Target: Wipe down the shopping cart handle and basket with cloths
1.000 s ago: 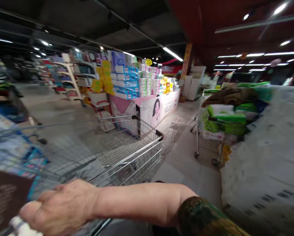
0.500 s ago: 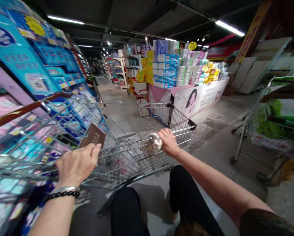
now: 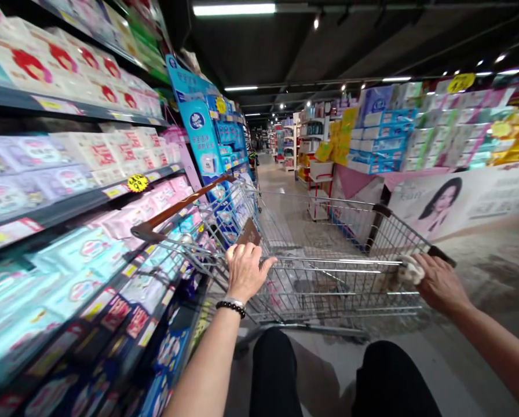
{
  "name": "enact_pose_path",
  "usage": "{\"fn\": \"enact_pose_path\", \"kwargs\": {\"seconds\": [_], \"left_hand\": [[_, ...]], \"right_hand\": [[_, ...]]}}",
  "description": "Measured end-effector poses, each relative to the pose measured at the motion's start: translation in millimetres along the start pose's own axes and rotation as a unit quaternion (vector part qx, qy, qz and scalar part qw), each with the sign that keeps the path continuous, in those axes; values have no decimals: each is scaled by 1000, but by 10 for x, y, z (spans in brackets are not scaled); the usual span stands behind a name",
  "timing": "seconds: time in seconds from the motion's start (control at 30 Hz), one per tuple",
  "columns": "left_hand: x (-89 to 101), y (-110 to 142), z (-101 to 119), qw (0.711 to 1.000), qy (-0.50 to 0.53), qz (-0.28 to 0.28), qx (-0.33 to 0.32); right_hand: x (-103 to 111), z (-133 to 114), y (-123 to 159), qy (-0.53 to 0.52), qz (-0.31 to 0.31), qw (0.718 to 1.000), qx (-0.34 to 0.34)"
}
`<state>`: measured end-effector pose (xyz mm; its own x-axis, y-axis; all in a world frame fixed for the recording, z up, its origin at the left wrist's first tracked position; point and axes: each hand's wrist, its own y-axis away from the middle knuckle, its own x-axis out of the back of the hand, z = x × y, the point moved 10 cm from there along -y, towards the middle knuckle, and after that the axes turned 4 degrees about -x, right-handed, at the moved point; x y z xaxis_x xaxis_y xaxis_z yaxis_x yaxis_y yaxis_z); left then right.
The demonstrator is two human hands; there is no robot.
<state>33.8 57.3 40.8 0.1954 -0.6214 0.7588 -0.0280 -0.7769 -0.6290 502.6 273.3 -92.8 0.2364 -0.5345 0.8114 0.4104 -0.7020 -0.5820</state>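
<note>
Shelves (image 3: 81, 201) now fill frame left, view swung left vs 0.5 s ago, so shopping cart (image 3: 315, 301) sits mid-frame, side-on, left hand (image 3: 244, 272) curled over near rail (image 3: 342, 262), right hand (image 3: 442, 284) clamping white cloth (image 3: 412, 269) there.

fingers (image 3: 244, 253) on cart rim (image 3: 333, 261)

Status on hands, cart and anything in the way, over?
Cart side-on. Left hand on near rim, toward handle; right hand holding white cloth at same rim, toward other end. Stocked shelves close beside handle, contact unclear.
</note>
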Motion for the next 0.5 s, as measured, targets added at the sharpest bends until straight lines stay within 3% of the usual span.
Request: {"fn": "enact_pose_path", "kwargs": {"seconds": [0.27,0.5], "left_hand": [[-309,-287,-230,1000,25,-15,5],[-694,-686,-662,998,39,-32,28]], "right_hand": [[-176,-45,-254,11,17,999,-27],[-330,-347,-572,24,42,998,-38]]}}
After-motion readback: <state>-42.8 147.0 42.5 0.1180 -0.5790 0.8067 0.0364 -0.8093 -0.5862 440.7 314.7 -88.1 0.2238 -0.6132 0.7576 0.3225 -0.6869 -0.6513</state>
